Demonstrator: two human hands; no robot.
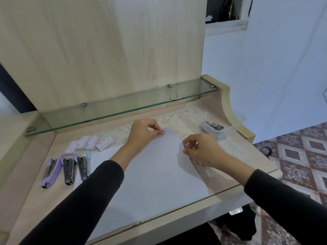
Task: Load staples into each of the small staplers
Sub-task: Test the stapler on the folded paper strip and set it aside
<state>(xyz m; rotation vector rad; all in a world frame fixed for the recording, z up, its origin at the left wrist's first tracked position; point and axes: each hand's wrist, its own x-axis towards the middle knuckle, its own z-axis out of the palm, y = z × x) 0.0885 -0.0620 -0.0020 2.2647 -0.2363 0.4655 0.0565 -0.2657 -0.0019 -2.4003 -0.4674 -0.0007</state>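
Three small staplers lie opened flat at the desk's left: a purple one [51, 171], a second purple one [68, 169] and a pale blue one [83, 167]. Several pink-and-white staple boxes [92, 143] sit just behind them. A white paper sheet [150, 174] covers the middle of the desk. My left hand [143, 134] pinches the sheet's far corner. My right hand [200, 149] is at the sheet's right edge, fingers curled around a small metallic strip of staples [195, 145].
A clear plastic tray [215, 129] with loose grey staple strips sits at the far right. A glass shelf [113, 106] overhangs the back of the desk. A lace mat [178, 121] lies under the glass top. The desk's front edge [177, 211] is near me.
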